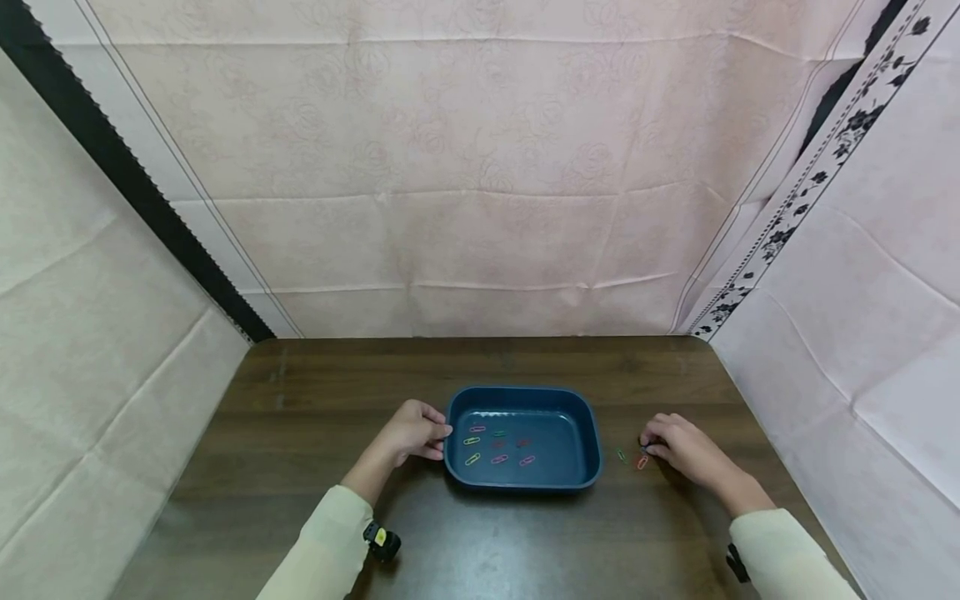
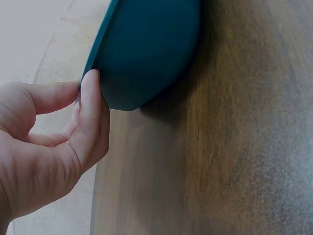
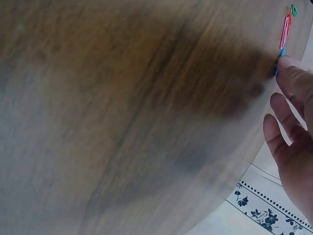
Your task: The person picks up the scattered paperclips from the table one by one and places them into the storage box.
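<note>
A dark blue rectangular tray sits on the table with several small coloured paper clips inside, among them a yellow paper clip and a pink paper clip. My left hand pinches the tray's left rim between thumb and fingers. Right of the tray, my right hand is down at the tabletop, its thumb and fingertips pinching a blue paper clip, partly hidden by the thumb. Close beside those fingertips lie a red-pink paper clip and a green paper clip.
The brown wooden table ends at a straight back edge. Behind it hangs a pale patterned cloth, with white cloths on both sides. A dark device is strapped on the left wrist.
</note>
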Demonstrator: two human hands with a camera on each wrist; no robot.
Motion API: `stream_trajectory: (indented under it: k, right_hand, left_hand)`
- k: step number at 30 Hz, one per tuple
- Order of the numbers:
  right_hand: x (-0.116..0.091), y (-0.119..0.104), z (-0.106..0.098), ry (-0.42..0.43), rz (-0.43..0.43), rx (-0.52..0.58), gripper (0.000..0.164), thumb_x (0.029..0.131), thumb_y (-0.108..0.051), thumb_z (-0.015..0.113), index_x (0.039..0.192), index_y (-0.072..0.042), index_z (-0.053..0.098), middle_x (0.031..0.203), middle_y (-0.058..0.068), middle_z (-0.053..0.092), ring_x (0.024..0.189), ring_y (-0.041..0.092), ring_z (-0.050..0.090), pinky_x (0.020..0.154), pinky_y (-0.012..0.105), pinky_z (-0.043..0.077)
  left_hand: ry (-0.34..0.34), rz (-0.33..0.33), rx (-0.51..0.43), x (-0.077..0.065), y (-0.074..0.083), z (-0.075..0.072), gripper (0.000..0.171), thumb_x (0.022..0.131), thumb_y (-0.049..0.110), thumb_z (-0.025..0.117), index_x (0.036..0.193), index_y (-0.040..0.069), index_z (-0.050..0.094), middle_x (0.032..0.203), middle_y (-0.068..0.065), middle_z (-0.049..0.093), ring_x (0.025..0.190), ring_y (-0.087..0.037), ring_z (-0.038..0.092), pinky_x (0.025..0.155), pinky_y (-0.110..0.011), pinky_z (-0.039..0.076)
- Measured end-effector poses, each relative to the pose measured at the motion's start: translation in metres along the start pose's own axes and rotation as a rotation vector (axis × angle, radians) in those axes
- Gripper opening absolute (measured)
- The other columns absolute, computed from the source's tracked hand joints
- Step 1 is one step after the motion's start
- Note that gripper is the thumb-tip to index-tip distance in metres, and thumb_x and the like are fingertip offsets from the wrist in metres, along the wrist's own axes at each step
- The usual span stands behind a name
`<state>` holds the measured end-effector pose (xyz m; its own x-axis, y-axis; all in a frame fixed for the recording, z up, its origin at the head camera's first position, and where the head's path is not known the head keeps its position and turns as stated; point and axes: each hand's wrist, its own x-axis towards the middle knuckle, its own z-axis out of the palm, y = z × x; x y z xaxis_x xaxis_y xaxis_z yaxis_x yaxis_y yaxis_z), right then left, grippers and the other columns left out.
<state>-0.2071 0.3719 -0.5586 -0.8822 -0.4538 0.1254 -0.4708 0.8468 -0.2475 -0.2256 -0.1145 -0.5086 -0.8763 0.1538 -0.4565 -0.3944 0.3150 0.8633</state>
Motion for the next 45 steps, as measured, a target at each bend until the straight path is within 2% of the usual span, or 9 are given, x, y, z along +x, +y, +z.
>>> stream_trajectory:
  k: [12,22,33,38,45]
  right_hand:
    - [0.002,-0.004,-0.001,-0.024,0.022,0.061,0.026,0.089,-0.003,0.078,0.086,-0.021,0.061,0.085,-0.012,0.053,0.082,0.006,0.049,0.067,0.027,0.047]
    - [0.000,-0.002,-0.002,-0.030,0.012,0.088,0.019,0.089,-0.002,0.077,0.088,-0.017,0.065,0.084,-0.012,0.055,0.081,0.005,0.051,0.067,0.026,0.050]
    - [-0.002,0.002,-0.007,-0.015,0.018,0.124,0.020,0.092,-0.008,0.077,0.088,-0.023,0.064,0.085,-0.015,0.058,0.081,0.003,0.052,0.068,0.027,0.050]
    - [0.002,0.000,-0.012,-0.001,0.022,0.154,0.018,0.093,-0.008,0.075,0.089,-0.021,0.064,0.084,-0.015,0.058,0.079,0.001,0.051,0.067,0.026,0.050]
    - [0.013,-0.012,-0.023,0.030,-0.016,0.212,0.018,0.093,-0.003,0.073,0.092,-0.018,0.064,0.086,-0.012,0.060,0.078,0.000,0.053,0.066,0.025,0.052]
  left_hand:
    - [-0.003,0.006,0.004,-0.001,0.000,-0.001,0.020,0.098,0.004,0.068,0.114,-0.006,0.061,0.093,-0.018,0.065,0.067,-0.021,0.066,0.065,-0.034,0.066]
    - [-0.008,0.012,-0.003,0.000,-0.001,0.000,0.020,0.098,0.004,0.068,0.114,-0.007,0.061,0.092,-0.018,0.066,0.066,-0.020,0.067,0.065,-0.034,0.066]
    - [-0.005,0.014,0.009,0.000,-0.001,-0.001,0.020,0.099,0.004,0.068,0.114,-0.006,0.061,0.093,-0.018,0.066,0.068,-0.021,0.067,0.066,-0.035,0.066]
    - [-0.010,0.012,0.010,0.001,-0.001,-0.001,0.020,0.099,0.005,0.068,0.114,-0.006,0.062,0.093,-0.018,0.066,0.068,-0.021,0.068,0.066,-0.034,0.066]
    - [-0.015,0.014,0.002,0.002,-0.001,-0.001,0.020,0.099,0.005,0.067,0.114,-0.006,0.061,0.093,-0.018,0.066,0.066,-0.020,0.068,0.066,-0.034,0.066]
